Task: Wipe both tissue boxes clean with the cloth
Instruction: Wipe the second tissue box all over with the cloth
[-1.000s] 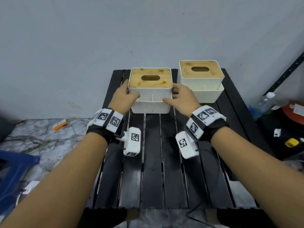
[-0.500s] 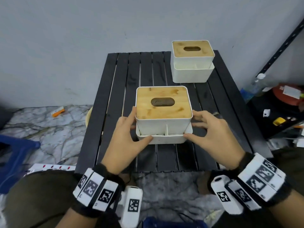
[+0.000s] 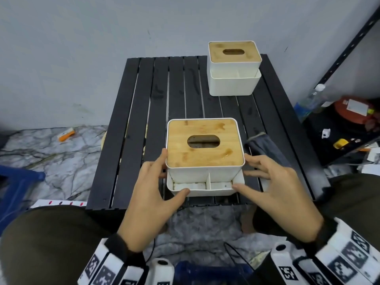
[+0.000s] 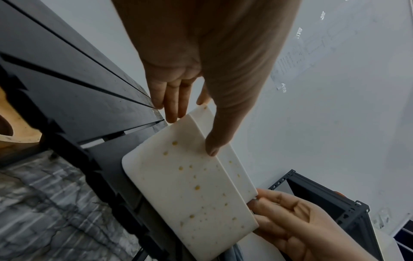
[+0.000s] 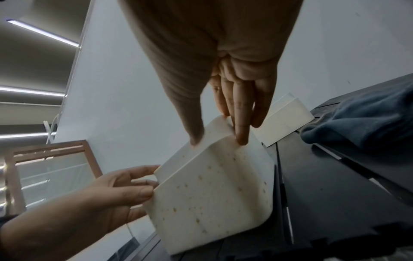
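The near tissue box (image 3: 205,145), white with a bamboo lid, stands at the front edge of the black slatted table (image 3: 144,99). Its front wall (image 4: 190,185) (image 5: 212,194) is speckled with yellow-brown spots. My left hand (image 3: 170,173) (image 4: 192,136) touches its left front corner with straight fingers, thumb on the front. On the opposite corner, my right hand (image 3: 243,172) (image 5: 220,141) rests the same way with its fingers spread. The second tissue box (image 3: 234,79) (image 5: 286,120) sits at the far right. A grey-blue cloth (image 3: 265,149) (image 5: 362,120) lies just right of the near box.
A dark metal rack (image 3: 349,38) with a plastic bottle (image 3: 312,97) and clutter stands right of the table. A blue stool (image 3: 12,182) and an orange item (image 3: 65,134) are on the marble floor at left. My knees frame the table's front edge.
Both hands brought the near box from the far side of the table to its front edge. The cloth beside it has come into sight.
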